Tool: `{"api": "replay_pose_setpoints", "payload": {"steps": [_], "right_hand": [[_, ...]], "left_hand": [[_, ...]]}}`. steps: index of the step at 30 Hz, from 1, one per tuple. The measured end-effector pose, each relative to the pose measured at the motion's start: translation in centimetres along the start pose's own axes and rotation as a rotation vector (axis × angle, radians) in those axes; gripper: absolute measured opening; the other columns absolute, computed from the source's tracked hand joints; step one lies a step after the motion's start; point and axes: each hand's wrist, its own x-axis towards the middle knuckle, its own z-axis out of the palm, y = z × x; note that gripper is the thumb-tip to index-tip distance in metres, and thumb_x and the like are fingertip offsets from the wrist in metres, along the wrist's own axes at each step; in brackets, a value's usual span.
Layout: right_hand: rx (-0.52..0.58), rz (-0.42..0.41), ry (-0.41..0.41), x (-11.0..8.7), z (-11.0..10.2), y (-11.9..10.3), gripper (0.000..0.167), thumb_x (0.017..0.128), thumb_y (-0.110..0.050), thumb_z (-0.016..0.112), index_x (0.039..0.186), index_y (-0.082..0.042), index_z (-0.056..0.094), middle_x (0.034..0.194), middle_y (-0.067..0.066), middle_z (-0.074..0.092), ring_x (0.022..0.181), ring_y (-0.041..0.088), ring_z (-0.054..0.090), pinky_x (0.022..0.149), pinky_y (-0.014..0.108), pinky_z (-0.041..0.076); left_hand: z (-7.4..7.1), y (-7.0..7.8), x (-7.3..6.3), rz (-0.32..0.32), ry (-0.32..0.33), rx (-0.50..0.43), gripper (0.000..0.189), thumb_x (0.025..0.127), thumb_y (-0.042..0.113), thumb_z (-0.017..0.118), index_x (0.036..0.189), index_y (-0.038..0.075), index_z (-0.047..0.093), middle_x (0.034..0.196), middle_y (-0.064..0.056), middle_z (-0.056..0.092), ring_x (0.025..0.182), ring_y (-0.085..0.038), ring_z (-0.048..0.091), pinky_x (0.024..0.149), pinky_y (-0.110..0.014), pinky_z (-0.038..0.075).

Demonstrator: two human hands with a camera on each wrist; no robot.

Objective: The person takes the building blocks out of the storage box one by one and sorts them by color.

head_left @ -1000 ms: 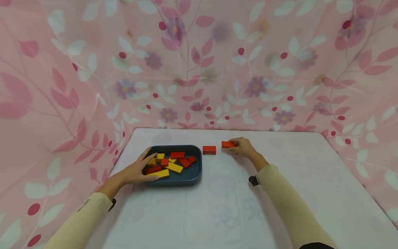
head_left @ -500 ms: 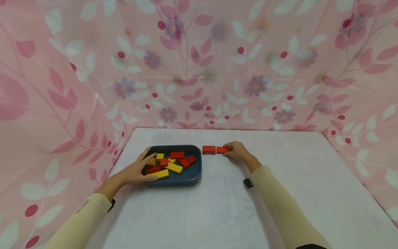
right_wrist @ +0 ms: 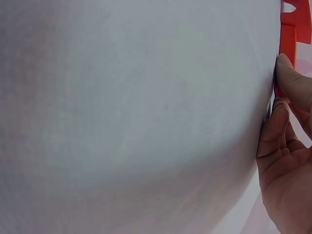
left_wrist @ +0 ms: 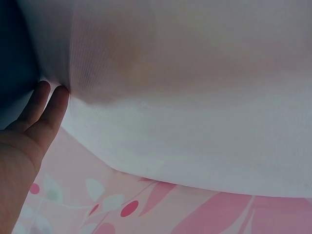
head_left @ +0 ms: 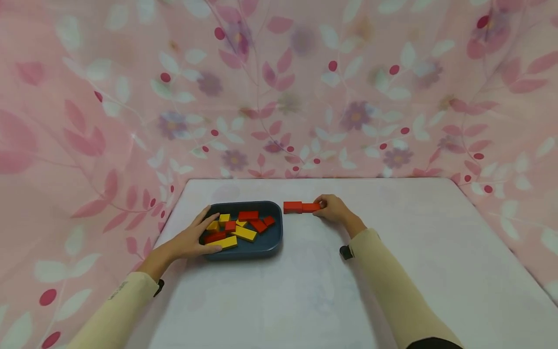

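Observation:
In the head view my right hand (head_left: 334,209) pinches a flat red block (head_left: 310,208) low at the table, its left end meeting another red block (head_left: 292,207). In the right wrist view, thumb and fingers hold the red block (right_wrist: 288,43) at the surface; a red piece with a curved cutout (right_wrist: 303,27) adjoins it. My left hand (head_left: 188,241) rests spread over the left end of a dark blue tray (head_left: 275,245), thumb beside a long yellow block (head_left: 223,242). Two straight fingers show beside the tray wall (left_wrist: 17,53) in the left wrist view.
Several red and yellow blocks lie jumbled in the tray, among them a yellow block (head_left: 244,233) and a red block (head_left: 248,215). A white cloth covers the table (head_left: 270,300). Pink floral fabric (head_left: 279,97) hangs behind and at the sides.
My right hand has moved left, bringing the flat red block from a spot apart to the standing red block's right side. The left hand and tray stay in place.

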Motion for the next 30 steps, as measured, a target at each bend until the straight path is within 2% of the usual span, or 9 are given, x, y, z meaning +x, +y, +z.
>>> {"api": "replay_pose_setpoints", "payload": {"steps": [5,10,18,30], "right_hand": [[-0.004,-0.007,-0.004,0.6,0.0,-0.8,0.034,0.087,-0.025,0.076,0.117,-0.012,0.066,0.097,0.008,0.056,0.094,0.024,0.051,0.081,0.033,0.044],[0.003,0.030,-0.028,0.3,0.2,-0.8,0.034,0.087,-0.023,0.076,0.118,-0.012,0.067,0.098,0.008,0.057,0.096,0.024,0.052,0.082,0.033,0.046],[-0.020,0.004,-0.006,0.1,0.6,-0.8,0.033,0.085,-0.023,0.077,0.115,-0.012,0.068,0.093,0.007,0.055,0.090,0.023,0.051,0.077,0.032,0.042],[0.011,0.062,0.010,-1.0,0.4,-1.1,0.038,0.090,-0.022,0.072,0.125,-0.010,0.064,0.102,0.011,0.055,0.101,0.027,0.050,0.087,0.038,0.046]], "left_hand": [[-0.3,-0.4,-0.3,-0.002,0.014,-0.005,0.101,0.081,0.059,0.072,0.159,0.019,0.021,0.167,-0.011,-0.005,0.146,-0.049,0.020,0.106,-0.074,0.029],[0.3,-0.7,-0.6,-0.008,0.003,-0.018,0.102,0.081,0.060,0.071,0.159,0.020,0.020,0.167,-0.011,-0.006,0.146,-0.049,0.020,0.107,-0.074,0.029],[0.5,-0.6,-0.8,-0.009,0.015,-0.005,0.101,0.081,0.059,0.071,0.159,0.021,0.021,0.167,-0.010,-0.005,0.145,-0.049,0.022,0.106,-0.074,0.030],[0.0,-0.5,0.3,-0.006,-0.009,0.008,0.101,0.080,0.061,0.071,0.159,0.024,0.020,0.168,-0.008,-0.006,0.146,-0.048,0.023,0.106,-0.073,0.031]]}}
